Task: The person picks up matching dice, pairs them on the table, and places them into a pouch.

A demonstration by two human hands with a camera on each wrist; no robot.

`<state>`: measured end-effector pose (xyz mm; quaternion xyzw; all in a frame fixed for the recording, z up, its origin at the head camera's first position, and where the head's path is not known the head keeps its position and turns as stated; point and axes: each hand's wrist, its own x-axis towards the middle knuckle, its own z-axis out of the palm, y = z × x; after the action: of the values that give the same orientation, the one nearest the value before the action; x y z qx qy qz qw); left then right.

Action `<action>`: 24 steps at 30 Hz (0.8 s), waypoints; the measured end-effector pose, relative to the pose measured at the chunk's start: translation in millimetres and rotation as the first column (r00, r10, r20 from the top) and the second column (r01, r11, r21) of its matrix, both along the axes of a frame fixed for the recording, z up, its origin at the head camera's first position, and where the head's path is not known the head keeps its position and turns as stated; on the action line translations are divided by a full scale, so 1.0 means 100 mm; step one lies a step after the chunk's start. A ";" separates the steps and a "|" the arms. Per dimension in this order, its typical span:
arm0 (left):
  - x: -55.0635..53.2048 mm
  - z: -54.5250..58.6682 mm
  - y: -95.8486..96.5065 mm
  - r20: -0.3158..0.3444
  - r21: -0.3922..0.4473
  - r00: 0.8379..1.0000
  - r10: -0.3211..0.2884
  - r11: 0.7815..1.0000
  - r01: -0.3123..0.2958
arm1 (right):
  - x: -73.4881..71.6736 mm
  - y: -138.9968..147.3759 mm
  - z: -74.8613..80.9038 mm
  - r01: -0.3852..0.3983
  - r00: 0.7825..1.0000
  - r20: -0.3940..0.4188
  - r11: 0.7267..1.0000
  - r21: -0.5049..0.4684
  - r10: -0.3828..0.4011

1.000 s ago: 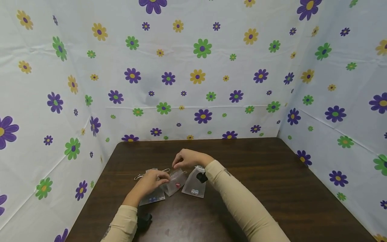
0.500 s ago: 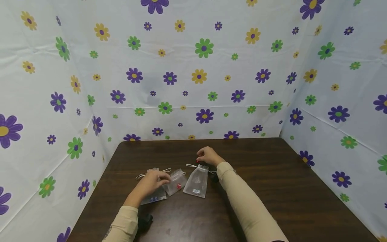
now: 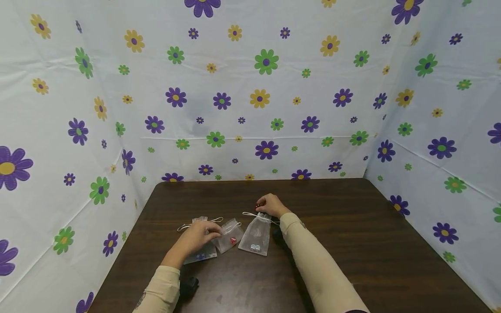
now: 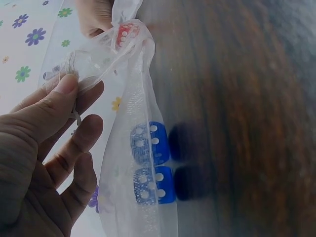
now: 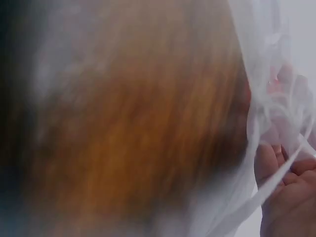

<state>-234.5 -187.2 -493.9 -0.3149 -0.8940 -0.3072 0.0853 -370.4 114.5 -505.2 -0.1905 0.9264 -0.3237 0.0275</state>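
Note:
My left hand point(image 3: 199, 237) pinches the mouth of the middle sheer white pouch point(image 4: 106, 57) between thumb and finger. A red die point(image 3: 233, 240) lies inside that pouch. Partly under the left hand is another sheer pouch point(image 4: 123, 192), holding blue dice point(image 4: 154, 185). My right hand point(image 3: 272, 205) is just beyond the drawstring top of the right-hand pouch point(image 3: 257, 234), pinching a red die point(image 3: 257, 207) in its fingertips. Clear or white dice point(image 3: 255, 248) sit at the bottom of the right-hand pouch. In the right wrist view, sheer fabric partly veils the right hand point(image 5: 286, 173).
The pouches lie on a dark brown wooden table point(image 3: 332, 243). White flowered cloth point(image 3: 235, 87) hangs behind it and along both sides. White drawstring loops point(image 3: 213, 220) stick out from the pouches' tops.
My right hand has moved right, from above the middle pouch to beyond the right-hand pouch, and the red die now shows in its fingertips. The left hand stays at the middle pouch.

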 end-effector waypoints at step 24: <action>-0.03 -0.03 0.00 0.020 -0.014 1.000 0.001 1.000 -0.001 | 0.00 -0.04 0.03 0.019 0.999 0.039 1.000 -0.001 -0.019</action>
<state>-237.8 -187.7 -496.5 -0.3119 -0.8971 -0.3040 0.0744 -370.7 110.9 -502.0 -0.1754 0.9271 -0.3285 0.0425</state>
